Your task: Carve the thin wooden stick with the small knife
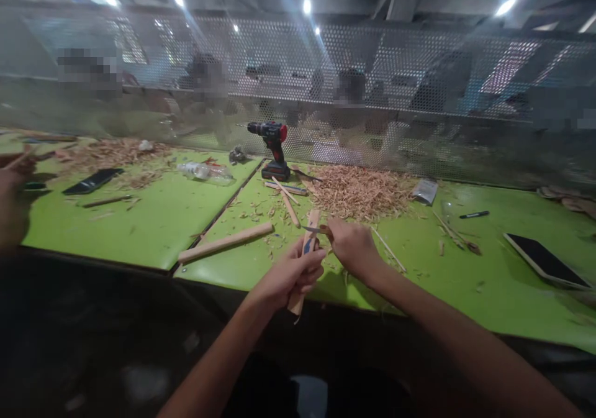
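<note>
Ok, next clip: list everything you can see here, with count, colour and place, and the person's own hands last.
wood stick: one, pale with a blue mark, held over the near table edge
knife: one, thin metal blade, against the stick
wooden bar: one, pale, lying left of the hands
shavings pile: one, tan, middle of the table
drill: one, black and red, upright at the back
plastic bottle: one, clear, on its side, left table
marker: one, black, right
tablet: one, dark screen, far right
table: green, two panels
another person's hand: far left edge
left hand: grips the stick
right hand: holds the knife
</note>
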Demonstrator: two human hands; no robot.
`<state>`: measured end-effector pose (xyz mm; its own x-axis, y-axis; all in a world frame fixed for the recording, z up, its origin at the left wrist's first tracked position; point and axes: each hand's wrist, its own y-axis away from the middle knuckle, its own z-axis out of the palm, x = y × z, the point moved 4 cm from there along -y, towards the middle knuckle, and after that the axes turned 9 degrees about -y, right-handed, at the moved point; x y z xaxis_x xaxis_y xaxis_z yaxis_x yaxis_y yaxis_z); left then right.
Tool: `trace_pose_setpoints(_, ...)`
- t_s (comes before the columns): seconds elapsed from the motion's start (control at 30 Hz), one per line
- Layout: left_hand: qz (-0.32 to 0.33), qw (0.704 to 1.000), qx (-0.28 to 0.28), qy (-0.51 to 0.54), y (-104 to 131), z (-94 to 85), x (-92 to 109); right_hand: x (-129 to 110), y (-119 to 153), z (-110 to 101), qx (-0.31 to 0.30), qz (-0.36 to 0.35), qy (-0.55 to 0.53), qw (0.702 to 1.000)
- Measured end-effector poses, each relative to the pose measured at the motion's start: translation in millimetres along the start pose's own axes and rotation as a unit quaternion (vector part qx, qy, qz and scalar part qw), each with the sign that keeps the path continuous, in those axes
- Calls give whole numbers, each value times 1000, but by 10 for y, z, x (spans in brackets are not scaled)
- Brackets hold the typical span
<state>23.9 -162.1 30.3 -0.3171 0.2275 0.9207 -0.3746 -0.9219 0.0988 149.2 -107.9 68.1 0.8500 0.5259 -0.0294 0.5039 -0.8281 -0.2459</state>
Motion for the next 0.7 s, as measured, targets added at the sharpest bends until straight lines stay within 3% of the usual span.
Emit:
trace_pose_setpoints(0.4, -13, 994, 86, -63, -180, 85, -157, 152, -54, 23, 2, 43, 37, 998)
trace_pose_setpoints(0.57, -24, 996, 65, -58, -120, 112, -162, 267, -124, 31, 1, 72, 31, 997)
trace_pose_setpoints(0.7, -57, 996, 7, -61, 39, 228, -205, 682, -303, -97, 15, 163, 23, 986)
